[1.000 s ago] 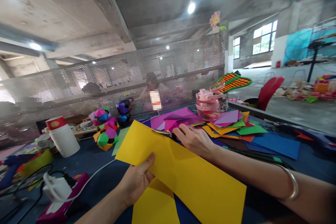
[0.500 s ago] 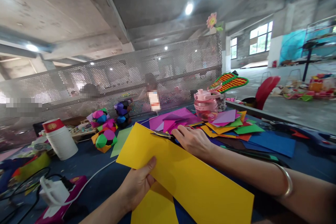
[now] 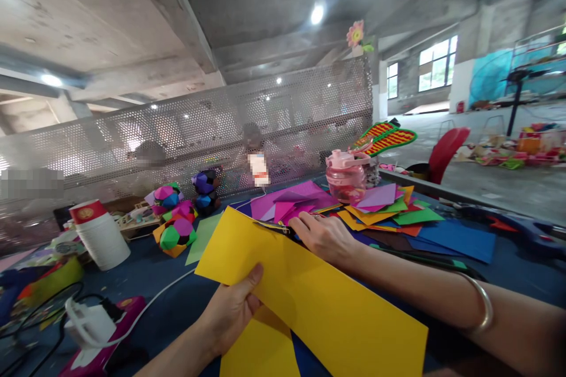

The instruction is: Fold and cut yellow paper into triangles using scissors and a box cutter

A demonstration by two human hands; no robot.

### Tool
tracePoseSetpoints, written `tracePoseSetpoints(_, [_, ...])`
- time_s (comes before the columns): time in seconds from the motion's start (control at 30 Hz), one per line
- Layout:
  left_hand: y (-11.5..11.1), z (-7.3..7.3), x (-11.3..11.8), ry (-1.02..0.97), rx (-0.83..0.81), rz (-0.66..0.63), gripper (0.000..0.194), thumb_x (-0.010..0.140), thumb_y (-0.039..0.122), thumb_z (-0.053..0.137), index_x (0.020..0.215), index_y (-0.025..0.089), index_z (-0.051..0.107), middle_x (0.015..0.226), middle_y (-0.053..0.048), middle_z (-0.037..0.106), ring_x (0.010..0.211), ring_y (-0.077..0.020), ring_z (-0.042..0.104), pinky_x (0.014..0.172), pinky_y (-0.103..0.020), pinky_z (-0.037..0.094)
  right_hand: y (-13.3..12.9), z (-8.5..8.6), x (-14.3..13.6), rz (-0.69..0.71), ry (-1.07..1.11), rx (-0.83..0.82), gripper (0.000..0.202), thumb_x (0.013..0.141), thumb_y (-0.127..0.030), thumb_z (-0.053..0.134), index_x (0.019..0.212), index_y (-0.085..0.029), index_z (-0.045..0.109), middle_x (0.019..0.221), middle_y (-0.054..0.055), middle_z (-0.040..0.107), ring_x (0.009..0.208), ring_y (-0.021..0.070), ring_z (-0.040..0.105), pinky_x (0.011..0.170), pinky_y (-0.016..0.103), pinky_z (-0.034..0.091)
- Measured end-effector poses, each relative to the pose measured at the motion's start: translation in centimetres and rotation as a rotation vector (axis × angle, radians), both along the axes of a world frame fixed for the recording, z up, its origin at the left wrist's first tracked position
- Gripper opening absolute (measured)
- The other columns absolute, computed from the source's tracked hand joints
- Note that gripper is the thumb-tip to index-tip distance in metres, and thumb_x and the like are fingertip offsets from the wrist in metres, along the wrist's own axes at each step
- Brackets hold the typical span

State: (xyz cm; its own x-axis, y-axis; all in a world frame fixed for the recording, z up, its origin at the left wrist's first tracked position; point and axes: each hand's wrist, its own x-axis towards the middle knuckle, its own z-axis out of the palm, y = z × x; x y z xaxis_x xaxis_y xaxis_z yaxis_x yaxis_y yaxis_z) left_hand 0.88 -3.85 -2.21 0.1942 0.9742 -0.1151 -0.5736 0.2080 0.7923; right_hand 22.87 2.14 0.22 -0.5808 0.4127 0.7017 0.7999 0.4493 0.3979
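A large yellow sheet (image 3: 327, 294) is held aloft at the near middle of the table (image 3: 145, 274), slanted from the far left down to the near right. Near its lower left edge it is pinched by the left hand (image 3: 234, 309), with the thumb laid on top and the other fingers tucked mostly beneath. At its far edge a slim metal tool (image 3: 272, 226) is gripped by the curled fingers of the right hand (image 3: 325, 237) (most of the handle is hidden by that hand, so how it is held inside cannot be told). Below the raised sheet, a second yellow piece (image 3: 260, 344) is partly covered. Beyond the right hand, purple sheets (image 3: 294, 197) are spread, and to their right a pink jar (image 3: 345, 177) is placed by a mixed pile of coloured paper (image 3: 389, 209); blue sheets (image 3: 460, 240) are laid at the right. On the far left, folded paper balls (image 3: 177, 234) are grouped near stacked paper cups (image 3: 101, 238), which are topped by a red one. At the near left, a white plug (image 3: 91, 324) is seated in a magenta power strip (image 3: 128, 315), and the table is bordered at the far side by a perforated screen (image 3: 198, 123)
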Motion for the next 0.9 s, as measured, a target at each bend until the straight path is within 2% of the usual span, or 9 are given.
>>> tracePoseSetpoints(0.3, [-0.05,0.07,0.07,0.032,-0.006,0.008,0.077,0.086,0.015,0.074,0.152,0.024,0.036,0.136,-0.012,0.063,0.119,-0.0331,0.064,0.107,-0.052,0.049,-0.14,0.17,-0.01,-0.008,-0.015,-0.014,0.015,0.094,-0.026,0.051,0.093,-0.017,0.063,0.079,0.004,0.065,0.057,0.0136,0.056,0.046,0.031,0.017])
tracePoseSetpoints(0.53, [-0.13,0.06,0.10,0.083,0.009,0.016,0.070,0.089,0.017,0.070,0.151,0.025,0.037,0.134,-0.011,0.064,0.122,-0.0305,0.062,0.107,-0.049,0.050,0.04,0.28,-0.17,-0.028,0.006,0.028,0.020,0.096,-0.019,0.045,0.098,-0.019,0.065,0.082,0.005,0.065,0.064,0.0134,0.059,0.047,0.029,0.018])
tracePoseSetpoints(0.9, [-0.49,-0.48,0.60,0.028,-0.016,0.003,0.079,0.080,0.018,0.080,0.149,0.025,0.041,0.130,-0.012,0.067,0.116,-0.0325,0.066,0.108,-0.049,0.049,-0.35,0.37,-0.13,-0.003,0.015,0.042,0.015,0.094,-0.021,0.050,0.095,-0.018,0.065,0.081,0.004,0.065,0.060,0.0139,0.059,0.047,0.029,0.020])
